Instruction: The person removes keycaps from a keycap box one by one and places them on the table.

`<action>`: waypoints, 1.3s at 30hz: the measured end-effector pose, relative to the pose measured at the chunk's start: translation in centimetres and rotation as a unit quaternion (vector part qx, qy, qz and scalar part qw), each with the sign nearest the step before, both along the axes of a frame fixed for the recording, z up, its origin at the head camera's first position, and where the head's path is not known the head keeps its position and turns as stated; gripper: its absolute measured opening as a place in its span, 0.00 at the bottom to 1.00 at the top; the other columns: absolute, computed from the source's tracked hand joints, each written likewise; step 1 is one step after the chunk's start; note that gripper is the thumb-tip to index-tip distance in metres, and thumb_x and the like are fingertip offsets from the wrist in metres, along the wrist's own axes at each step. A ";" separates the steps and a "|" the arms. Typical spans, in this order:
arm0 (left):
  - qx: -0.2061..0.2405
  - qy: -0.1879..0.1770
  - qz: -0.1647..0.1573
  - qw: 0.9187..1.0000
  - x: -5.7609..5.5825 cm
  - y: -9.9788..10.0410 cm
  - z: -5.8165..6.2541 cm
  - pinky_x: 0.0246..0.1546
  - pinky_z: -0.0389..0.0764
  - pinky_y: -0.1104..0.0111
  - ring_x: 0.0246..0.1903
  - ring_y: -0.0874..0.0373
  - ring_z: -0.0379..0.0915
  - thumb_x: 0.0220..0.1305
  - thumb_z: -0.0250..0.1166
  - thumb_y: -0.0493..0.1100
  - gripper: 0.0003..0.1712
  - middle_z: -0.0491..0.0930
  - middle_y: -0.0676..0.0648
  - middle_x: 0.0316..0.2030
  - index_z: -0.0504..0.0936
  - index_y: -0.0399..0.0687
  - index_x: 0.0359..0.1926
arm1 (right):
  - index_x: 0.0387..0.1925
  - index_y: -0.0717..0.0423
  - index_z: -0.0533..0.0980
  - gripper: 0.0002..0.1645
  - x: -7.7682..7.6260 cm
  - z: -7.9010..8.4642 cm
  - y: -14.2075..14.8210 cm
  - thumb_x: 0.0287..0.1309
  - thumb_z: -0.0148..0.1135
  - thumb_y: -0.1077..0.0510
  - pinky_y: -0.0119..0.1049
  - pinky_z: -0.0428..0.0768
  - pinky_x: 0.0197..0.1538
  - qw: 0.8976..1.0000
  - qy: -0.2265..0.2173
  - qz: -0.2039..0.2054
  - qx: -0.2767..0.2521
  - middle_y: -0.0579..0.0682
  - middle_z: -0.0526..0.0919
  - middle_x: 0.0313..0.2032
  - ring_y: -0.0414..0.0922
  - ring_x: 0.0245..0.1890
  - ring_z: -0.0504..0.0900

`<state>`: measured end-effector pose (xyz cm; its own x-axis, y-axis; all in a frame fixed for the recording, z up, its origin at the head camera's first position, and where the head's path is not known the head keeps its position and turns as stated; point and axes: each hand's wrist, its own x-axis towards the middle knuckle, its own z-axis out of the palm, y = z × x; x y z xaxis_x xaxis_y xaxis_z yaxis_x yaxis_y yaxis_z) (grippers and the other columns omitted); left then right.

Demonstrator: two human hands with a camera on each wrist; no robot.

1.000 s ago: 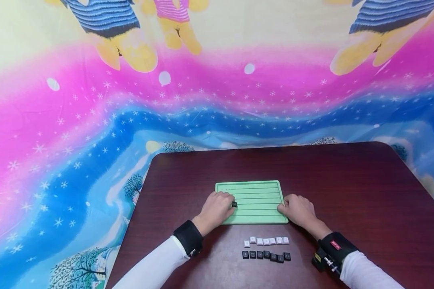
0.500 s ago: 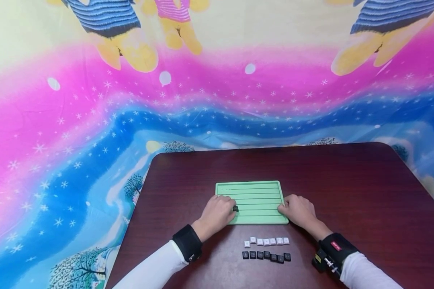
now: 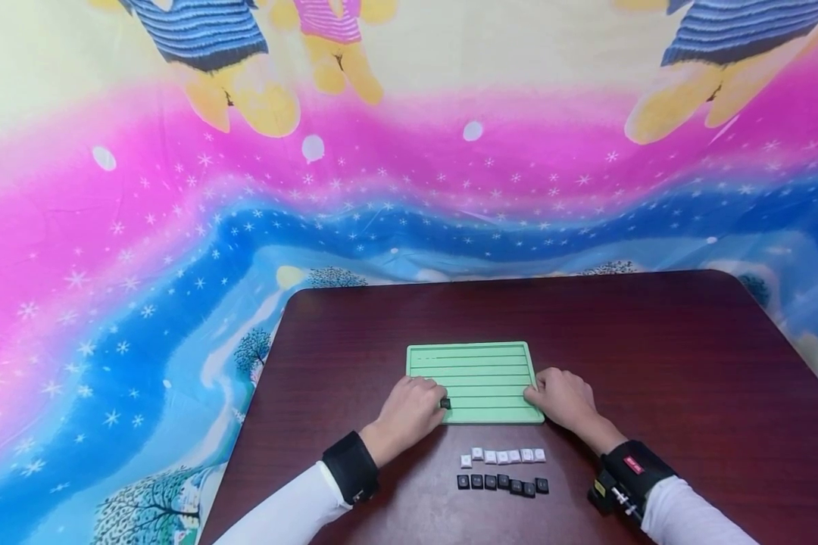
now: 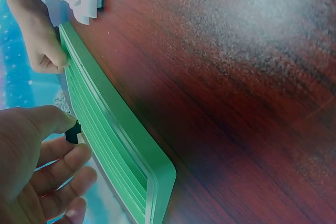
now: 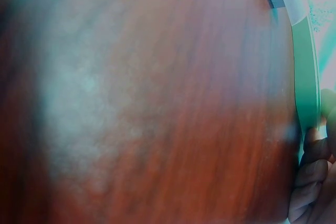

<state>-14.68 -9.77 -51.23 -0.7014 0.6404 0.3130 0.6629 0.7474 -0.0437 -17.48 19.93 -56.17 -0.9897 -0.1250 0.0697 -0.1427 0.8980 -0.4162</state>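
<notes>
My left hand pinches a black keycap between thumb and forefinger, over the left front part of a green ridged tray. In the left wrist view the other fingers are loosely bent below the keycap. My right hand grips the tray's right edge, thumb on the rim and fingers curled against the outside; the right wrist view catches these fingers at the tray's corner. Small dark marks show in the tray's top left row.
In front of the tray lies a row of several white keycaps. Nearer still is a row of several black keycaps. All rest on a dark red-brown wooden table, with a printed cloth hanging behind it.
My left hand has moved a little toward the front edge of the tray, carrying the black keycap. The right hand keeps its grip on the tray, and the keycap rows stay put.
</notes>
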 end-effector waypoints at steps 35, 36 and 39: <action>-0.025 -0.058 -0.026 0.998 3.1 -0.4 0.4 0.31 0.68 0.71 0.29 0.65 0.71 0.53 0.66 0.53 0.08 0.79 0.60 0.28 0.83 0.58 0.31 | 0.08 0.47 0.56 0.21 0.1 0.1 0.0 0.43 0.57 0.54 0.33 0.48 0.18 1.000 0.002 0.002 -0.003 0.39 0.51 0.10 0.39 0.13 0.49; -0.024 -0.059 -0.026 0.998 3.2 -0.5 0.4 0.31 0.68 0.71 0.29 0.65 0.71 0.53 0.66 0.53 0.08 0.79 0.60 0.27 0.83 0.58 0.31 | 0.08 0.47 0.56 0.21 0.1 0.0 0.0 0.43 0.56 0.54 0.33 0.48 0.18 1.000 0.001 0.001 -0.002 0.39 0.51 0.10 0.39 0.13 0.49; -0.023 -0.061 -0.029 0.997 3.5 -0.5 0.4 0.29 0.67 0.72 0.28 0.65 0.70 0.52 0.66 0.53 0.08 0.78 0.60 0.26 0.82 0.58 0.30 | 0.08 0.47 0.56 0.21 0.1 0.0 0.0 0.43 0.57 0.54 0.33 0.48 0.18 1.000 0.000 0.001 0.000 0.39 0.51 0.10 0.39 0.13 0.49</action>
<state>-11.17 -10.31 -50.81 -0.6940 0.6926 0.1966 0.7074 0.7068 0.0073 -17.42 19.98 -56.13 -0.9894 -0.1269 0.0702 -0.1446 0.8976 -0.4164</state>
